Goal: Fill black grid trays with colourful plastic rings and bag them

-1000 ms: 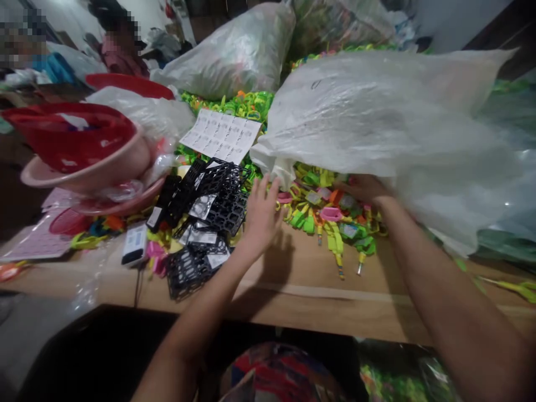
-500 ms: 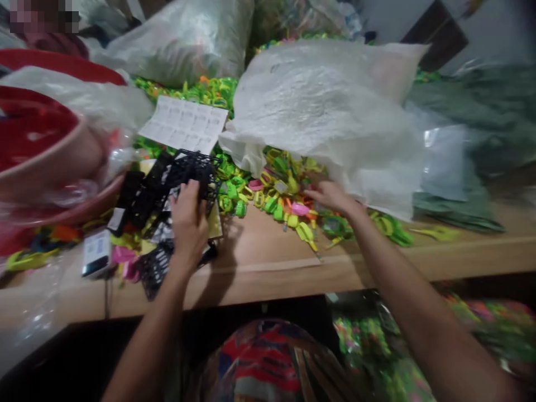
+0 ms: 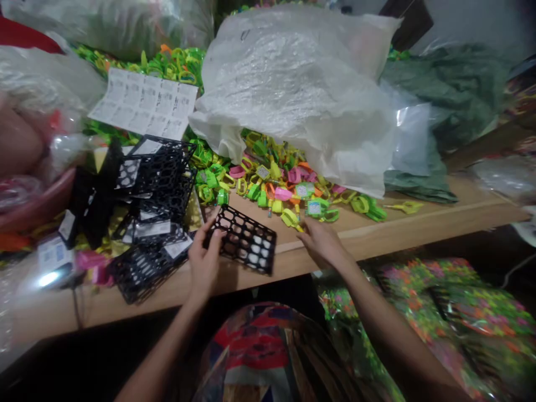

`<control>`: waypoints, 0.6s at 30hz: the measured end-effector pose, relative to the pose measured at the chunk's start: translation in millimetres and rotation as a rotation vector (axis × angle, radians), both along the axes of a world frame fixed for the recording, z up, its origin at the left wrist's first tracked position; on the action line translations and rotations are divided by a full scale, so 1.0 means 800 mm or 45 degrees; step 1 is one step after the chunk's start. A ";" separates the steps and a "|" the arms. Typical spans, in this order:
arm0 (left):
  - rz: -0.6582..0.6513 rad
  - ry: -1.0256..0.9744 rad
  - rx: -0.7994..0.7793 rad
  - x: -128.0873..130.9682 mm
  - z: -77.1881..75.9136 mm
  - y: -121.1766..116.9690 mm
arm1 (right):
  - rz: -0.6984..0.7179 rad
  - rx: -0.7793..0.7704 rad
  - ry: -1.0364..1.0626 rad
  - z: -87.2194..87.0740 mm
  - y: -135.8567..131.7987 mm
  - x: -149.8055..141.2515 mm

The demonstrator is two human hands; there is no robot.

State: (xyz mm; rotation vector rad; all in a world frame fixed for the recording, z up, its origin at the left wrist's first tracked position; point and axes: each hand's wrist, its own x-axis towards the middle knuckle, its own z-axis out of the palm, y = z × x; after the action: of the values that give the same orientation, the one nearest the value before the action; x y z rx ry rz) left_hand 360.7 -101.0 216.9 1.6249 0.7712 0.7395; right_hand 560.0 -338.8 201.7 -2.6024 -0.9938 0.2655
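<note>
biggest thing in front of me is the wooden bench (image 3: pixel 422 218), running along past both sets of fingers. beyond the fingers a big white plastic bag (image 3: pixel 293 89) slumps over a pile of bright strap pieces (image 3: pixel 274 170), which spills out from under it just past the right fingertips. off to the left and further out than the left fingers there's a printed sheet (image 3: pixel 144 103), and nearer, left of those same fingers, a messy black stack (image 3: pixel 153 187).

then the loose black grid (image 3: pixel 240 237): left hand (image 3: pixel 205 259) has its fingers clamped on the left end, thumb on top, the rest sticking out toward the right fingers. can't tell if it touches wood.

right hand (image 3: pixel 324 240) is at the smallest bit, a yellow strap (image 3: pixel 290 218) just by its fingertips. can't tell if those fingers are apart or pinching it.

my read: step in hand is left holding the grid, right at the pile's near edge. next move calls for a steady left grip and a small, careful pinch on the right imo.
</note>
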 end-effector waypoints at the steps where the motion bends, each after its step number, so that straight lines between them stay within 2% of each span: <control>1: -0.046 0.057 -0.008 0.000 -0.021 -0.001 | 0.010 0.067 0.019 -0.003 -0.001 0.000; 2: -0.088 0.115 0.041 -0.002 -0.037 0.000 | 0.031 0.145 0.044 -0.003 -0.001 0.000; 4: -0.159 0.211 0.228 -0.006 -0.057 0.005 | 0.080 0.310 0.114 -0.001 0.006 0.000; 7: -0.353 0.313 0.453 -0.018 -0.061 0.016 | 0.115 0.551 0.286 0.004 0.031 -0.012; 9: -0.483 0.328 0.427 -0.026 -0.060 0.022 | 0.110 0.680 0.468 0.004 0.055 -0.030; 11: -0.534 0.329 0.336 -0.033 -0.060 0.023 | 0.135 0.782 0.688 0.001 0.083 -0.052; 15: -0.522 0.284 0.172 -0.042 -0.070 0.020 | 0.237 0.910 1.055 -0.007 0.133 -0.091; 18: -0.498 0.216 0.054 -0.043 -0.079 0.019 | 0.217 0.932 1.128 -0.009 0.153 -0.104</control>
State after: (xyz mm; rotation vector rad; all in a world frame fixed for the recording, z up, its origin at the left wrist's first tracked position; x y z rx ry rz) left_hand 326.1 -85.8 154.0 1.8232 0.5332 0.3436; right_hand 477.2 -216.3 194.1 -1.4838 -0.7592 0.8223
